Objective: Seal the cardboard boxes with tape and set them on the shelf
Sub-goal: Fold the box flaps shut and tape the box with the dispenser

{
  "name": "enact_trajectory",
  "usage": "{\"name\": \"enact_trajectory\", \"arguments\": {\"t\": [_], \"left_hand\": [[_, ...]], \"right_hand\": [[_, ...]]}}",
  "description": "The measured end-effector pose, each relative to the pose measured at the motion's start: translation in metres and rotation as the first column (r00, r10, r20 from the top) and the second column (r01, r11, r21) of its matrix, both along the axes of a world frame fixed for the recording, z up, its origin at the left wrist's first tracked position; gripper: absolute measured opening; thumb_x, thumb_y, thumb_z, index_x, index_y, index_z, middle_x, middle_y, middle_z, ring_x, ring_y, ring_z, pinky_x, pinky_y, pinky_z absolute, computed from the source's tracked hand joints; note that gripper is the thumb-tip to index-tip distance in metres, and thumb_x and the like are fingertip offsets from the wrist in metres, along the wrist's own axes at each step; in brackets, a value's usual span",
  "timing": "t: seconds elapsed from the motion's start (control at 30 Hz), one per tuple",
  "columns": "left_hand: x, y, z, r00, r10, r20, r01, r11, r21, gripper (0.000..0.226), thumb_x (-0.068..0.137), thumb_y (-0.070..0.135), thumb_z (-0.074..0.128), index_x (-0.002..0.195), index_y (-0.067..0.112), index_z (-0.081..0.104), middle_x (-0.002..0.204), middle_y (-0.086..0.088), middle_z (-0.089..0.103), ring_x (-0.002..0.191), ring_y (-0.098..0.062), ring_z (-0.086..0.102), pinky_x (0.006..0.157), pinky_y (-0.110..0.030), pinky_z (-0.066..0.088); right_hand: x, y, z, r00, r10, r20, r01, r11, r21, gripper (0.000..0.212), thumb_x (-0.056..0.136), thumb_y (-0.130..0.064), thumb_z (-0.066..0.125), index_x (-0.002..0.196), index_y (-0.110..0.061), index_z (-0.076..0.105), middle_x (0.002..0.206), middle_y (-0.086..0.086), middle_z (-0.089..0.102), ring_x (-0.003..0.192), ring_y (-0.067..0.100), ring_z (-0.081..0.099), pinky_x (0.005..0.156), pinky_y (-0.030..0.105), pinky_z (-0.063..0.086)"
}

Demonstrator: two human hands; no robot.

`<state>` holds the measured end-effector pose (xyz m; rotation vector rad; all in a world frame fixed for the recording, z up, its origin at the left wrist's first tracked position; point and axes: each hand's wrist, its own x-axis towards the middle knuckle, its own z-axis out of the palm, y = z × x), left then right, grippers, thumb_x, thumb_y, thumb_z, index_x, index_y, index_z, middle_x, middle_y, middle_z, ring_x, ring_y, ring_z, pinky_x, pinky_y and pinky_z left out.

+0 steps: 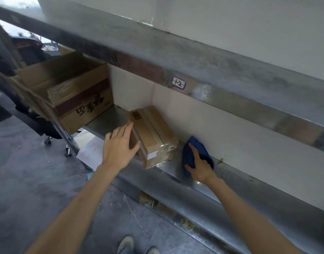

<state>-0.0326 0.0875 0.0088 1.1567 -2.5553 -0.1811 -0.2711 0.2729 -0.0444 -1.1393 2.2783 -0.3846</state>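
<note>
Fingers (125, 127) of the left hand (119, 145) lie straight and slightly spread, flat against the left side of the small box (154, 132). The thumb reaches toward the box's near corner. This box lies on the metal shelf (203, 184), askew, its far end close to the pale back wall (230, 136) and its near corner right at the shelf's front lip. Shiny tape seems to cover its near end, so it looks sealed.

The right hand (199, 166) grips a blue thing (193, 145) just to the right of the box. Its forefinger lies along the top and its thumb is tucked under the left edge. I cannot tell whether this is a cloth or a tape holder.

The main risk is the near corner. A sideways push from an open palm has no grip behind it, so the box could pivot and slide off the lip to the floor. A push aimed toward the wall would be safer.

A shove to the right could drive the box into the blue thing and the right hand, jamming it crooked. The steel looks smooth, so the box probably slides easily and may go further than meant.

The big open box (75, 92) on the left hangs well out past the shelf's end. A knock from the elbow might tip it.
</note>
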Motion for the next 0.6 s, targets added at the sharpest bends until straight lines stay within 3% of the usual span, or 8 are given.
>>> {"name": "enact_trajectory", "arguments": {"t": [0.13,0.23,0.3,0.33,0.43,0.53,0.6], "left_hand": [[0.005,0.0,-0.002,1.0,0.008,0.008,-0.008,1.0,0.0,0.068,0.09,0.043,0.064,0.146,0.01,0.045,0.146,-0.01,0.052,0.13,-0.029,0.052,0.098,-0.044,0.041],[0.009,-0.001,-0.004,1.0,0.012,0.007,-0.012,1.0,0.007,0.068,0.09,0.042,0.065,0.146,0.01,0.045,0.146,-0.01,0.053,0.131,-0.03,0.051,0.1,-0.045,0.041],[0.011,0.0,-0.005,1.0,0.013,0.004,-0.013,1.0,0.011,0.068,0.09,0.041,0.065,0.147,0.01,0.044,0.146,-0.01,0.052,0.132,-0.029,0.049,0.102,-0.045,0.039],[0.011,0.0,-0.006,1.0,0.012,0.002,-0.012,1.0,0.012,0.068,0.091,0.041,0.065,0.147,0.01,0.044,0.147,-0.01,0.052,0.133,-0.029,0.049,0.103,-0.044,0.039],[0.011,0.002,-0.006,1.0,0.005,-0.012,-0.005,1.0,0.021,0.066,0.092,0.041,0.063,0.147,0.012,0.044,0.147,-0.009,0.052,0.134,-0.028,0.048,0.104,-0.044,0.038],[0.011,0.005,-0.006,0.999,-0.002,-0.032,0.002,1.0,0.025,0.064,0.092,0.04,0.064,0.146,0.011,0.046,0.145,-0.009,0.054,0.132,-0.029,0.049,0.103,-0.044,0.038],[0.011,0.006,-0.007,0.999,-0.008,-0.036,0.009,1.0,0.024,0.063,0.091,0.039,0.065,0.145,0.011,0.047,0.144,-0.01,0.055,0.131,-0.029,0.05,0.103,-0.045,0.039]], "right_hand": [[-0.018,-0.004,0.005,0.992,-0.003,0.123,0.0,1.0,0.03,0.092,0.096,-0.012,0.054,0.153,-0.038,-0.014,0.071,0.013,0.054,0.05,0.017,0.042,0.048,0.027,0.031],[-0.028,-0.009,0.016,0.983,-0.015,0.182,0.007,0.999,0.042,0.092,0.095,-0.007,0.053,0.155,-0.036,-0.011,0.113,0.019,0.062,0.065,0.018,0.053,0.047,0.015,0.035],[-0.034,-0.012,0.02,0.976,-0.014,0.218,0.009,1.0,0.023,0.093,0.093,-0.002,0.054,0.156,-0.032,-0.007,0.15,0.01,0.041,0.094,0.017,0.058,0.055,0.006,0.038],[-0.036,-0.013,0.021,0.971,-0.022,0.238,0.019,1.0,0.018,0.095,0.091,0.001,0.056,0.157,-0.03,-0.006,0.159,0.005,0.027,0.11,0.017,0.054,0.066,0.005,0.04],[-0.041,-0.012,0.021,0.969,-0.044,0.242,0.035,0.998,0.042,0.101,0.086,0.004,0.062,0.157,-0.027,-0.002,0.164,0.0,0.009,0.145,0.025,0.025,0.098,0.025,0.037],[-0.042,-0.008,0.018,0.966,-0.038,0.255,0.028,0.999,0.04,0.093,0.09,0.007,0.056,0.157,-0.024,-0.001,0.164,0.001,0.007,0.148,0.025,0.019,0.103,0.029,0.035],[-0.038,-0.003,0.022,0.969,-0.018,0.247,0.014,1.0,0.021,0.085,0.093,0.01,0.048,0.157,-0.02,0.0,0.164,0.003,0.008,0.146,0.024,0.022,0.101,0.021,0.037]]}}
